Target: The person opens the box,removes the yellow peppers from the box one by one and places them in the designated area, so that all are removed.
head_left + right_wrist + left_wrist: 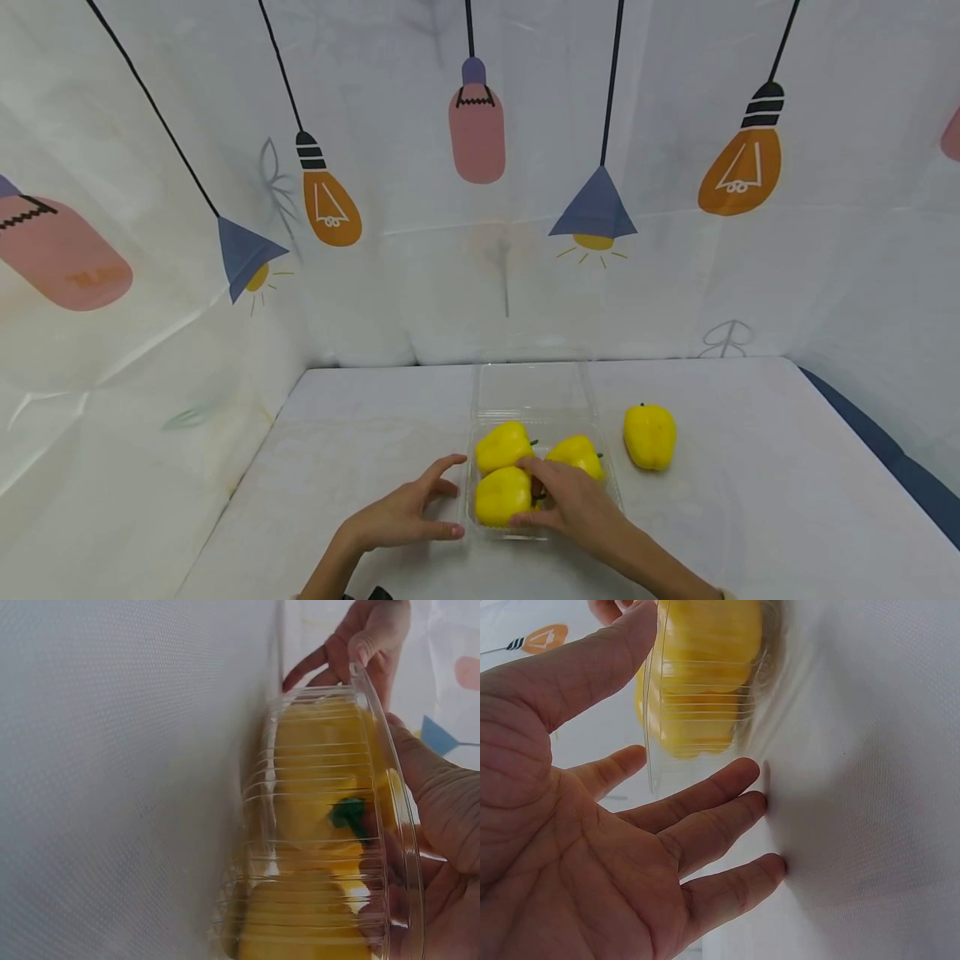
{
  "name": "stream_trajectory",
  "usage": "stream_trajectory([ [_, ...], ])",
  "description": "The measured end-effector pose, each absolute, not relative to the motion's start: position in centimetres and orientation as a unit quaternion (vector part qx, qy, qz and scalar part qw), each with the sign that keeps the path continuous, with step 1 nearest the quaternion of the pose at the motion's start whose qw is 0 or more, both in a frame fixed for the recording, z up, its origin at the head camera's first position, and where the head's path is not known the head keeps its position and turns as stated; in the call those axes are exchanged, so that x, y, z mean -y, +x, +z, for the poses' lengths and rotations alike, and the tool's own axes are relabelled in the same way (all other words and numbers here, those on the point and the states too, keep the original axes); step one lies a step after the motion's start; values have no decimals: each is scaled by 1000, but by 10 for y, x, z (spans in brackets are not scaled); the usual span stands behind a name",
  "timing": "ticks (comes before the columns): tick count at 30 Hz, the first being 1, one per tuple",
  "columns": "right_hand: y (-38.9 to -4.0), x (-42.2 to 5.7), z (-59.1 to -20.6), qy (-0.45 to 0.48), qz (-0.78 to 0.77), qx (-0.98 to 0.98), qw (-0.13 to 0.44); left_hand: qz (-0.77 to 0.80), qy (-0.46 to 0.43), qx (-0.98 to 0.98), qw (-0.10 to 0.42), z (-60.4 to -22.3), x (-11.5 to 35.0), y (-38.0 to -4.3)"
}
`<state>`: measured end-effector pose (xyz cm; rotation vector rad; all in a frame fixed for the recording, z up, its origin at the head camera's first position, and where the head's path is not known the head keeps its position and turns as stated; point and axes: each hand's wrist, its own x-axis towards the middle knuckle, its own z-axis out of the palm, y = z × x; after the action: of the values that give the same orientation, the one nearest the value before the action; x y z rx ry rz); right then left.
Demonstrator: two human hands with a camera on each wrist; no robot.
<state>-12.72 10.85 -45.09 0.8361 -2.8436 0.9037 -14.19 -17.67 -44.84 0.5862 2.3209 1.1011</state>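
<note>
A clear plastic clamshell box (611,492) lies with its lid (531,387) folded back. Inside are three yellow bell peppers: one at back left (501,446), one at front left (502,497) and one at right (577,454). My right hand (581,508) reaches into the box, thumb and fingers curled about the stem end of the front-left pepper. Its green stem (347,813) shows through the ribbed wall beside the fingers. My left hand (405,512) is just left of the box, fingers spread and bent, thumb near the rim, holding nothing.
Another yellow bell pepper (649,437) stands on the white-covered table (750,500), right of the box. A white curtain (420,283) printed with lamps hangs behind the table and along its left side. A small dark object (380,593) shows at the bottom edge.
</note>
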Motion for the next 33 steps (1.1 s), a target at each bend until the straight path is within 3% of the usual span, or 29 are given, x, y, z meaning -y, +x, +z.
stream_trajectory([
  [12, -129, -109, -449, 271, 309, 911, 34, 407, 212, -851, 254, -450, 177, -144],
  [33, -131, -112, -445, 257, 342, 904, -18, 411, 205, -850, 260, -448, 176, -141],
])
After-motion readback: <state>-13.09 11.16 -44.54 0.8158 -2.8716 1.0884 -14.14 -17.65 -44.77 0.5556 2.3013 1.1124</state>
